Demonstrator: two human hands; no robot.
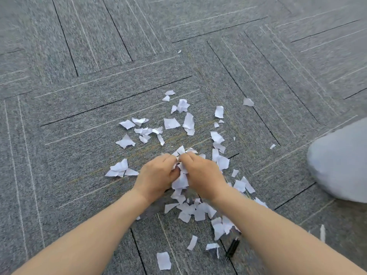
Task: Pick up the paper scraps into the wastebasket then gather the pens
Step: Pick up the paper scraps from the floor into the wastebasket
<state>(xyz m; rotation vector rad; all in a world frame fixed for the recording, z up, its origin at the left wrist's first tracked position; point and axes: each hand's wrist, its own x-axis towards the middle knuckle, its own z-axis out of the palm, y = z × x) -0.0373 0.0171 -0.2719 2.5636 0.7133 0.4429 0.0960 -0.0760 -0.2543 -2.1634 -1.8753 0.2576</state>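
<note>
— What is the person wearing on the arms?
— Nothing: both forearms are bare to the frame's edge, no sleeves, watch or rings showing on the left hand (158, 175) or right hand (202, 173).

White paper bits on a gray floor

The paper scraps (171, 123) are all white, a bit bluish in the light. The carpet floor (79, 116) is speckled gray, with thin black lines and thin pale lines that make square shapes. A pen (232, 248) near the right arm is black. A pale gray thing (341, 161) sits at the right.
</note>
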